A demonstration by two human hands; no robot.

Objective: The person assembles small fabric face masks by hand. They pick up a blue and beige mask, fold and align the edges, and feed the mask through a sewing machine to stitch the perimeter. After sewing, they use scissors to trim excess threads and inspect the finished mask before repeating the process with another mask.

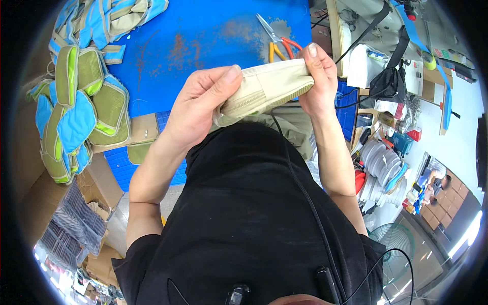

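My left hand pinches the left end of a beige fabric pouch with a zipper along its side and a ribbed olive strip underneath. My right hand grips the pouch's right end, thumb on top. The pouch is held stretched between them, above the front part of a blue work surface. Just beyond it lies a cutting tool with silver blades and red handles, beside yellow handles.
Olive, green and blue sewn pieces pile at left, with fabric straps behind. Cardboard boxes stand below. At right are machinery with hanging straps, coiled white rolls, a fan and distant people.
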